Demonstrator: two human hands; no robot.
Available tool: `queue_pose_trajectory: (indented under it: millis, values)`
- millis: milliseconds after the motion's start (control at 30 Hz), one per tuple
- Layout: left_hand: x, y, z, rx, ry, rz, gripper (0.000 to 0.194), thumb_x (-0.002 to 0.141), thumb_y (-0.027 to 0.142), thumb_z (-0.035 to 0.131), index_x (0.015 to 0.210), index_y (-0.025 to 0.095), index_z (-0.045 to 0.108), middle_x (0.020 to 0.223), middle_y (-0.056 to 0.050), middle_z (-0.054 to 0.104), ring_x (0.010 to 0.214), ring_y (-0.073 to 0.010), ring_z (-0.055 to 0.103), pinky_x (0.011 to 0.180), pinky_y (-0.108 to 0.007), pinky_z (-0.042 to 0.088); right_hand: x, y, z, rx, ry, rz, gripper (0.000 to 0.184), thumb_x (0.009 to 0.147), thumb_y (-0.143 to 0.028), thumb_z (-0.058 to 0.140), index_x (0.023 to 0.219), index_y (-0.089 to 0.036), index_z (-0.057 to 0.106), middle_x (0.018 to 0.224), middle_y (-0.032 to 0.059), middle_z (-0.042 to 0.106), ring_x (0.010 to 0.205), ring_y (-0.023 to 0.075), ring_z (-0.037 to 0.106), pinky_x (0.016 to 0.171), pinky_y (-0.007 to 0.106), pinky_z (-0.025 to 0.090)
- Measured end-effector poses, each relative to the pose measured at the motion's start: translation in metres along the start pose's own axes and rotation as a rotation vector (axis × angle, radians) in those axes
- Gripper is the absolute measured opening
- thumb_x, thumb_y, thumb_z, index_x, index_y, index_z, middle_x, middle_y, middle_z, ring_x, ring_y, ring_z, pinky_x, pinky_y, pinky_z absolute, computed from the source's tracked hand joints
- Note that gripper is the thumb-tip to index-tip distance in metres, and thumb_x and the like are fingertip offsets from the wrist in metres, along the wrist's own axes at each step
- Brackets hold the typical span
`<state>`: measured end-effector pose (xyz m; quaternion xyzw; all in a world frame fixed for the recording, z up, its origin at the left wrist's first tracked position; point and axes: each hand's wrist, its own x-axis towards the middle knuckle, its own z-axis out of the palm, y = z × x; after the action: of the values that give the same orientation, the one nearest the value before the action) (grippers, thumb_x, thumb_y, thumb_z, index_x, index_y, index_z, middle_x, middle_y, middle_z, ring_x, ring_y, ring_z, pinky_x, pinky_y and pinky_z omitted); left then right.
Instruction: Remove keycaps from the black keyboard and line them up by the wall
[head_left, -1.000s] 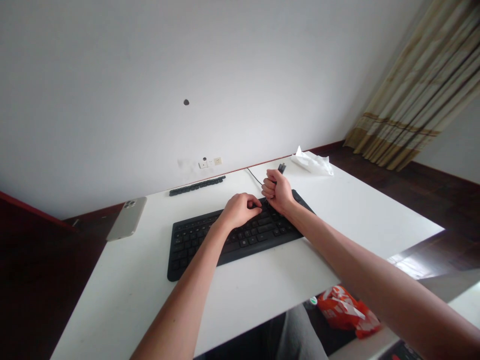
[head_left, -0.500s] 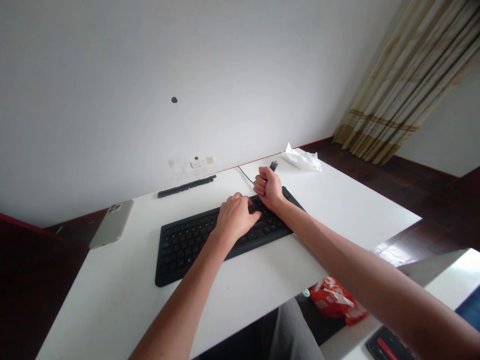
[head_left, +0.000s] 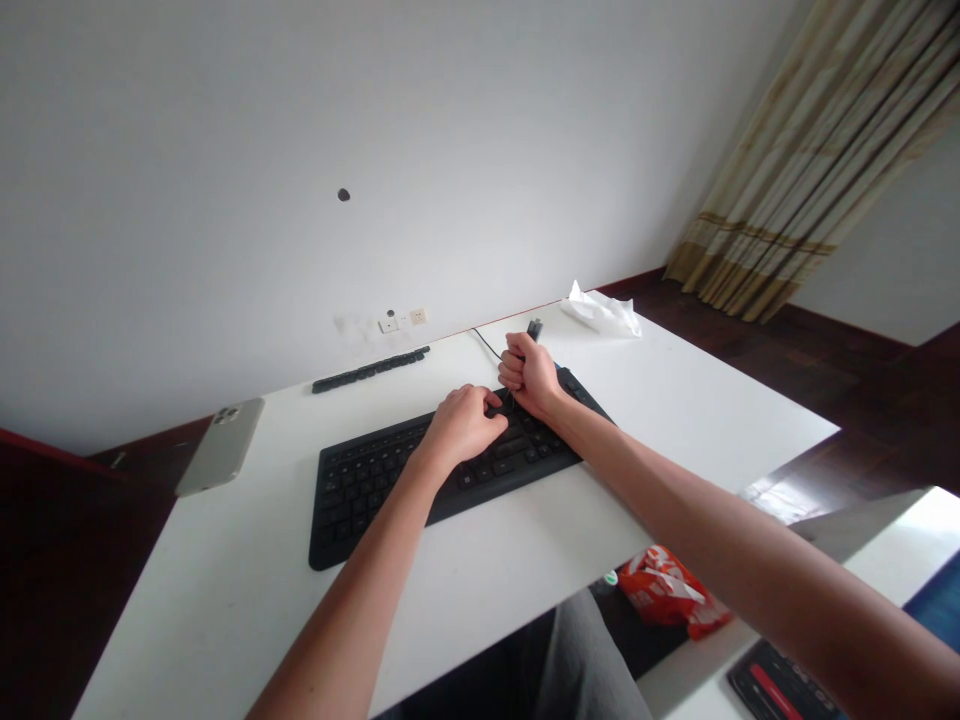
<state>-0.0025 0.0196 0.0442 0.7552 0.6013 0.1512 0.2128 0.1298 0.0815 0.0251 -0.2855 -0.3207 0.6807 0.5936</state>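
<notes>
A black keyboard [head_left: 390, 480] lies slantwise on the white table [head_left: 247, 590]. My left hand [head_left: 461, 422] rests on its right-hand keys with the fingers curled down; what they press or pinch is hidden. My right hand [head_left: 529, 372] is a fist just beyond the keyboard's far right corner, wrapped round a thin dark tool whose black tip [head_left: 534, 327] sticks out above the knuckles. A thin black cable [head_left: 486, 343] runs from the fist toward the wall.
A grey phone [head_left: 221, 458] overhangs the table's left edge. A row of black keycaps [head_left: 371, 368] lies by the wall. Crumpled white plastic [head_left: 600, 308] sits at the far right corner. An orange packet [head_left: 664, 590] lies on the floor below.
Both hands stay on the keyboard's right end. The left hand has shifted slightly over the keys, and the view has swung a little to the right.
</notes>
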Motion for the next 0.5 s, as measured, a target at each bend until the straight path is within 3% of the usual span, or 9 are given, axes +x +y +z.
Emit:
queue_pose_trajectory:
  millis: [233, 367, 500]
  values:
    - [0.002, -0.009, 0.002, -0.026, 0.065, 0.072, 0.023, 0.083, 0.016, 0.067, 0.105, 0.02, 0.075, 0.106, -0.007, 0.076, 0.101, -0.0262, 0.071, 0.094, -0.035, 0.055, -0.011, 0.009, 0.011, -0.13, 0.084, -0.13, 0.048, 0.08, -0.034, 0.068, 0.059, -0.026, 0.026, 0.048, -0.0108, 0.021, 0.041, 0.0055, 0.018, 0.036, 0.023, 0.016]
    - [0.004, -0.013, 0.014, 0.053, 0.136, 0.194, 0.03, 0.089, 0.029, 0.071, 0.119, 0.022, 0.07, 0.122, -0.01, 0.07, 0.118, -0.0306, 0.064, 0.104, -0.041, 0.052, -0.013, 0.008, 0.013, -0.209, 0.15, -0.194, 0.045, 0.082, -0.036, 0.066, 0.058, -0.025, 0.03, 0.048, -0.0089, 0.026, 0.042, 0.0067, 0.021, 0.037, 0.024, 0.022]
    - [0.007, -0.014, 0.026, 0.113, 0.117, 0.301, 0.031, 0.099, 0.036, 0.06, 0.125, 0.02, 0.067, 0.135, -0.012, 0.066, 0.127, -0.0322, 0.06, 0.108, -0.044, 0.049, -0.017, 0.011, 0.014, -0.349, 0.128, -0.284, 0.043, 0.086, -0.041, 0.066, 0.059, -0.024, 0.036, 0.048, -0.0069, 0.032, 0.043, 0.0084, 0.027, 0.04, 0.025, 0.027]
